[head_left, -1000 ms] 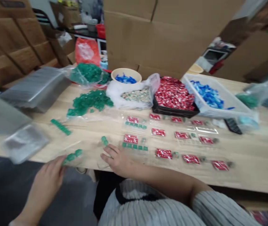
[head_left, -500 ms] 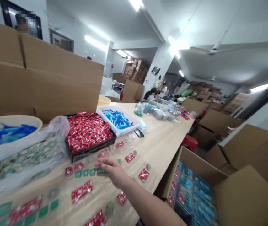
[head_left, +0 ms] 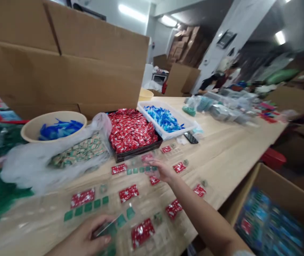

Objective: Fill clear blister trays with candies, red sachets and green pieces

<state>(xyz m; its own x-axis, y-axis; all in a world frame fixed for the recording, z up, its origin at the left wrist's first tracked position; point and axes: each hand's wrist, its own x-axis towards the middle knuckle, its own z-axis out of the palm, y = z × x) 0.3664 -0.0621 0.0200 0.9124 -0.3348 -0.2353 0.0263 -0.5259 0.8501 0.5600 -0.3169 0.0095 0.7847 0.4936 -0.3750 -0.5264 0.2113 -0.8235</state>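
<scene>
My left hand [head_left: 90, 236] is at the bottom, thumb and fingers closed around something with a shiny dark edge that I cannot make out. Green square pieces [head_left: 125, 217] lie just beyond its fingertips. Farther up the table, my right hand [head_left: 162, 171] is over a clear plastic tray with a row of small green squares [head_left: 135, 171]. Its fingers are smeared by motion, so I cannot tell whether they grip anything. Around both hands lie clear trays with red patterned packets, such as one packet [head_left: 129, 193] between the hands and another [head_left: 142, 233] near the front.
Behind the trays are a dark box of red packets [head_left: 130, 133], a white basket of blue pieces [head_left: 192, 128], a plastic bag of small greenish packets [head_left: 79, 151] and a cream bowl [head_left: 27, 129]. An open carton [head_left: 269, 177] with packed trays stands at the right, beside the table edge.
My view has swung left and down, so the table's things sit farther right. My left hand has come into view at the bottom. My right hand stays over the row of green squares.
</scene>
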